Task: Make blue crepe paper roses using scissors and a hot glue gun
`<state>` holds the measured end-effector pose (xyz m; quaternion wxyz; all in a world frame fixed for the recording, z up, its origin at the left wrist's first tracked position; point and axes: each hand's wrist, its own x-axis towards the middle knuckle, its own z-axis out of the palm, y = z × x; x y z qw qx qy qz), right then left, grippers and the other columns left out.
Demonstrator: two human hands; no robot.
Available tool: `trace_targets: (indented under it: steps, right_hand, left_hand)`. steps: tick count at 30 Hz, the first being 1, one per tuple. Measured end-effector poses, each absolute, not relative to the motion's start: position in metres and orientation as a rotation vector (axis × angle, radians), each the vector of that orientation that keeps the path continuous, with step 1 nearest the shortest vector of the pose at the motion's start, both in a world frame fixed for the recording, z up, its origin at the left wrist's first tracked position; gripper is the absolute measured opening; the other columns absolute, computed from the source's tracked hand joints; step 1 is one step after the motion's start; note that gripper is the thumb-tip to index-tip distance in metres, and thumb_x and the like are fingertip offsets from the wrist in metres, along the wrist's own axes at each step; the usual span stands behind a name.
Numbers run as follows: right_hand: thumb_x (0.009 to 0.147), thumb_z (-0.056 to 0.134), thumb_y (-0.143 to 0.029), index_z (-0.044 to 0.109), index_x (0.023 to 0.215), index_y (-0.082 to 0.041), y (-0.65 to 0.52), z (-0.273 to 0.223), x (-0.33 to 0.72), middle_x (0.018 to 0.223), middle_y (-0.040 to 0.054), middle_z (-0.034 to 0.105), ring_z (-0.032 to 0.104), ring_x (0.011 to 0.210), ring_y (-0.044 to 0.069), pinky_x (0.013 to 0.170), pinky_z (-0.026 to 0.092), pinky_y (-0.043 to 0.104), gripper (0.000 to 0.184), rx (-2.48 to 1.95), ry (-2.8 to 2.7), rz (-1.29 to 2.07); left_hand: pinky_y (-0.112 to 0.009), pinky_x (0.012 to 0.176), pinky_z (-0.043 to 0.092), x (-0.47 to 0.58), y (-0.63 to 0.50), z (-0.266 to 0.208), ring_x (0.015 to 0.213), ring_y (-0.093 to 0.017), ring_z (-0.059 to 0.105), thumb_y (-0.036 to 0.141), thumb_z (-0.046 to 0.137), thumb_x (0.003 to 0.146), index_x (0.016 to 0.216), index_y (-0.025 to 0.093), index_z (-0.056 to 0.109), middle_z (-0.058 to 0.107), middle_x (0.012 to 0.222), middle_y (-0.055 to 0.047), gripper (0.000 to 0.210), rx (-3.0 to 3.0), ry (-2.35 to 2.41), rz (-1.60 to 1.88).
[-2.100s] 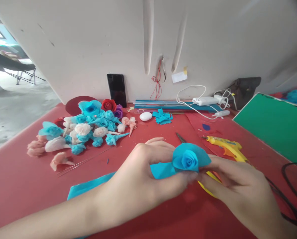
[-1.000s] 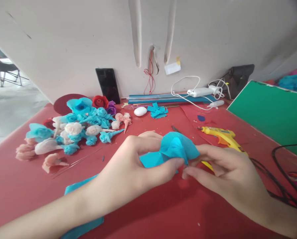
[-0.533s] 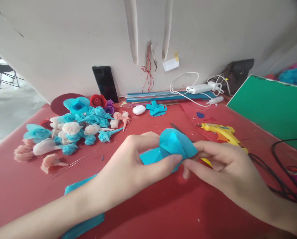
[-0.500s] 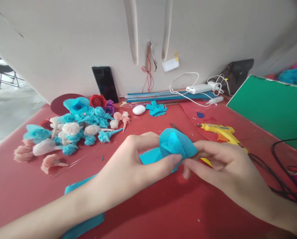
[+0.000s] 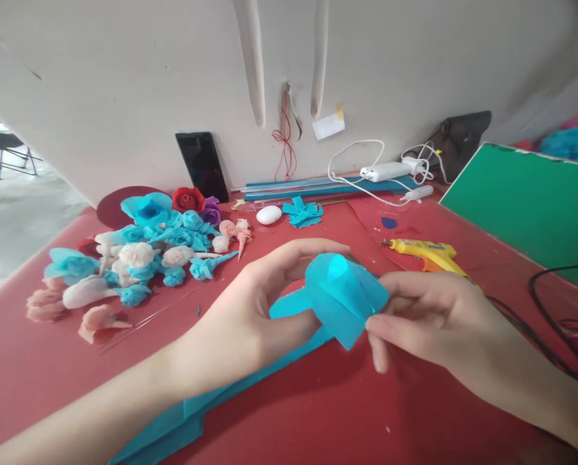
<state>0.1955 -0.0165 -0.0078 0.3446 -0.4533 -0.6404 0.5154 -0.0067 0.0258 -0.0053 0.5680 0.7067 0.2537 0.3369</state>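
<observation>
A blue crepe-paper flower (image 5: 340,294), with a brighter blue bud at its centre and loose petals around it, is held up over the table. My right hand (image 5: 424,323) pinches its lower right edge between thumb and fingers. My left hand (image 5: 264,316) curves around the flower's left side, thumb and index finger spread apart. Its thumb tip is hidden behind a petal. Below both hands, folded blue crepe paper (image 5: 172,423) lies on the red table (image 5: 347,413), partly covered by my left forearm.
Finished paper flowers (image 5: 138,255) are piled at the left. A yellow glue gun (image 5: 427,253) lies to the right, near a green board (image 5: 516,206). Behind are a phone (image 5: 202,166), a white egg-shaped object (image 5: 269,215), blue paper strips (image 5: 302,212) and a white charger cable (image 5: 356,143).
My left thumb has come off the flower's front, and the left fingers have spread. The flower's lower petal now hangs down in view, with my right hand still pinching the edge.
</observation>
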Motion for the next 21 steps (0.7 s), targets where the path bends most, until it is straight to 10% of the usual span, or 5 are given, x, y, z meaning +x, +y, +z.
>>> trace_targets:
  steps: [21]
  right_hand:
    - [0.08,0.062,-0.02,0.064,0.074,-0.025,-0.0224,-0.0042,0.1942,0.056,-0.0087,0.057,0.051,0.051,0.002,0.046,0.038,0.005,0.008,-1.247,-1.893,1.192]
  left_hand:
    - [-0.038,0.105,0.037,-0.0112,0.0314,0.0033,0.076,-0.012,0.064,0.003,0.068,0.072,0.08,0.015,0.064,0.071,0.08,0.0,0.015,2.387,0.318,0.902]
